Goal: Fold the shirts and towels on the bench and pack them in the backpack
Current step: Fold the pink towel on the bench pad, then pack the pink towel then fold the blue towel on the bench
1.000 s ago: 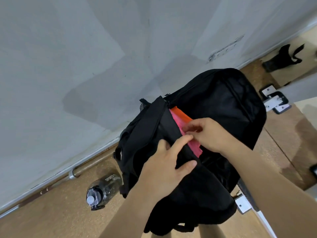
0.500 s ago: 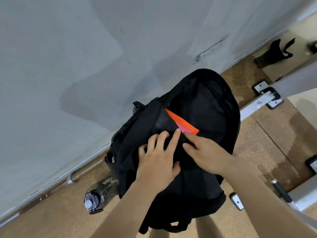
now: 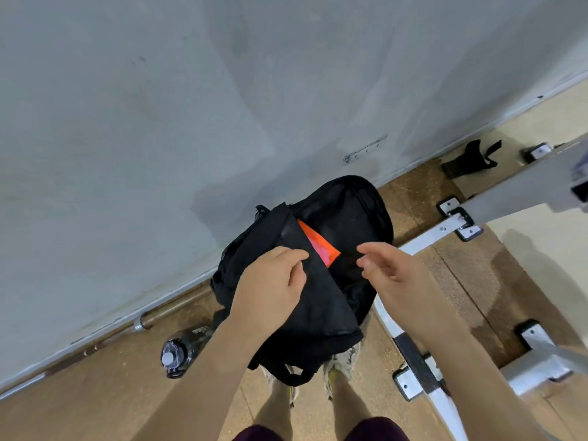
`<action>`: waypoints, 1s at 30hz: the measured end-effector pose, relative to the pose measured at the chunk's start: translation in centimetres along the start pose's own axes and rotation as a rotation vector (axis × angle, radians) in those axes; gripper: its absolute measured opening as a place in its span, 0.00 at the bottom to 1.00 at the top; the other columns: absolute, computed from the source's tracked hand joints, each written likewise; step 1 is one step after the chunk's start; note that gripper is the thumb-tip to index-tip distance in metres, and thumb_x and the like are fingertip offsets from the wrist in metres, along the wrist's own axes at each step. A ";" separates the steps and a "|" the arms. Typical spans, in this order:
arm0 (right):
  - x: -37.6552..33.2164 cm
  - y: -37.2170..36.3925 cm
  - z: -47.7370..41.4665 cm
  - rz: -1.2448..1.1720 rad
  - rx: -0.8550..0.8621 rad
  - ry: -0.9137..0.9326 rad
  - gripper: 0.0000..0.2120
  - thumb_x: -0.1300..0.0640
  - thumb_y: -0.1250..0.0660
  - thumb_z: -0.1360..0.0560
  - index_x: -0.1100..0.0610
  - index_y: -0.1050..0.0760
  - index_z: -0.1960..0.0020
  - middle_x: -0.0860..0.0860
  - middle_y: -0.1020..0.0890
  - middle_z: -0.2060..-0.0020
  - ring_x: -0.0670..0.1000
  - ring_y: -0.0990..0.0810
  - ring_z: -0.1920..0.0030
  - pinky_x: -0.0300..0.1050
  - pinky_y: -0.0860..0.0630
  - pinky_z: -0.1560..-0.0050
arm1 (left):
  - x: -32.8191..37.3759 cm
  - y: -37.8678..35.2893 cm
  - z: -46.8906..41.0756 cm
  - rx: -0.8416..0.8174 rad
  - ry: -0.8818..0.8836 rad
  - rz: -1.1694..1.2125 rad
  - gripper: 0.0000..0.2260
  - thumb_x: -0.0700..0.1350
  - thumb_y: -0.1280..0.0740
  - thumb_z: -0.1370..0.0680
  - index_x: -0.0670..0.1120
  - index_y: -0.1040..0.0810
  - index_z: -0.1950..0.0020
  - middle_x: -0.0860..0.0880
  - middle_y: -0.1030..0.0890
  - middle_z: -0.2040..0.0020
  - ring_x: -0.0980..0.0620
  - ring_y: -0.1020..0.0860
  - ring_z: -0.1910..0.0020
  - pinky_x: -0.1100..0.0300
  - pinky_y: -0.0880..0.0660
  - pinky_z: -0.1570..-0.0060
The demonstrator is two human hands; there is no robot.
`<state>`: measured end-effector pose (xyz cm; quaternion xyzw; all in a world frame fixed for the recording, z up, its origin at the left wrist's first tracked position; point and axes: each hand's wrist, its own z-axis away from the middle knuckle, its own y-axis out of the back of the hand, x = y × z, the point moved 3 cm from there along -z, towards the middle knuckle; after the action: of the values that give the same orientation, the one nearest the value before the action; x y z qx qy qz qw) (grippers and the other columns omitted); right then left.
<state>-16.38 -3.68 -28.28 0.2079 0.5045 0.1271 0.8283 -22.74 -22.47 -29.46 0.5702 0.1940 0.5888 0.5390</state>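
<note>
A black backpack (image 3: 346, 211) stands on the floor against the wall, its main compartment unzipped. Folded orange and pink cloth (image 3: 316, 246) shows inside the opening. My left hand (image 3: 270, 284) grips the front flap of the backpack at the edge of the opening. Just right of the opening, my right hand (image 3: 386, 270) hovers with loosely curled fingers and holds nothing.
A dark water bottle (image 3: 183, 348) lies on the floor left of the backpack. A metal bar (image 3: 165, 313) runs along the wall's base. White metal frame parts (image 3: 442, 230) and a grey bench beam (image 3: 521, 186) stand to the right. My feet are under the backpack.
My right hand has lifted off the backpack and drawn back to the right. My left hand went from pressing flat on the flap to gripping its edge. The view has pulled back.
</note>
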 end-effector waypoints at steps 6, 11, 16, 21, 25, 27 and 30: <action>-5.1 6.6 6.9 0.197 0.087 0.131 0.13 0.54 0.40 0.19 0.48 0.24 0.37 0.41 0.18 0.52 0.41 0.21 0.52 0.42 0.22 0.50 | 5.4 6.9 7.7 0.110 -0.054 0.097 0.11 0.45 0.38 0.20 0.54 0.19 0.42 0.59 0.20 0.58 0.60 0.23 0.58 0.69 0.27 0.54; -8.4 10.0 14.2 0.264 0.228 0.228 0.13 0.53 0.40 0.20 0.45 0.25 0.37 0.36 0.21 0.48 0.31 0.25 0.48 0.24 0.30 0.54 | 7.8 11.0 13.3 0.171 -0.168 0.128 0.11 0.43 0.36 0.21 0.56 0.18 0.45 0.65 0.21 0.56 0.64 0.24 0.53 0.71 0.28 0.53; -9.3 10.1 22.6 0.269 0.421 0.247 0.13 0.55 0.39 0.20 0.44 0.24 0.38 0.32 0.24 0.49 0.33 0.25 0.49 0.29 0.29 0.52 | 9.0 14.1 18.3 0.231 -0.322 0.193 0.14 0.41 0.36 0.22 0.62 0.20 0.52 0.66 0.21 0.54 0.62 0.23 0.53 0.68 0.26 0.54; -8.4 11.2 29.2 0.305 0.485 0.210 0.14 0.55 0.38 0.20 0.43 0.25 0.37 0.35 0.24 0.43 0.38 0.24 0.46 0.40 0.24 0.44 | 11.2 15.6 22.2 0.174 -0.463 0.217 0.11 0.45 0.36 0.21 0.61 0.20 0.47 0.69 0.22 0.53 0.62 0.22 0.52 0.67 0.26 0.53; -8.2 15.7 33.6 0.227 0.700 0.204 0.14 0.59 0.35 0.22 0.45 0.23 0.40 0.39 0.21 0.47 0.38 0.23 0.48 0.28 0.27 0.53 | 15.4 17.0 23.1 0.178 -0.603 0.214 0.11 0.44 0.35 0.21 0.59 0.19 0.45 0.69 0.21 0.56 0.67 0.24 0.51 0.70 0.27 0.52; -8.0 18.1 35.4 0.172 0.781 0.201 0.15 0.60 0.34 0.23 0.44 0.24 0.41 0.39 0.20 0.48 0.39 0.22 0.49 0.28 0.28 0.56 | 18.0 17.5 23.1 0.190 -0.681 0.194 0.11 0.44 0.35 0.21 0.58 0.18 0.44 0.69 0.21 0.55 0.67 0.24 0.51 0.70 0.27 0.51; -7.2 21.5 37.0 0.075 0.836 0.187 0.15 0.62 0.34 0.23 0.43 0.24 0.45 0.37 0.20 0.50 0.39 0.21 0.50 0.31 0.28 0.55 | 22.2 18.1 22.4 0.239 -0.771 0.133 0.10 0.46 0.37 0.21 0.56 0.18 0.46 0.67 0.22 0.57 0.66 0.25 0.52 0.71 0.29 0.52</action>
<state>13.20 4.28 2.50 0.5313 0.5775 -0.0400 0.6185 -5.38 -18.37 2.21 0.8191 0.0077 0.3387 0.4629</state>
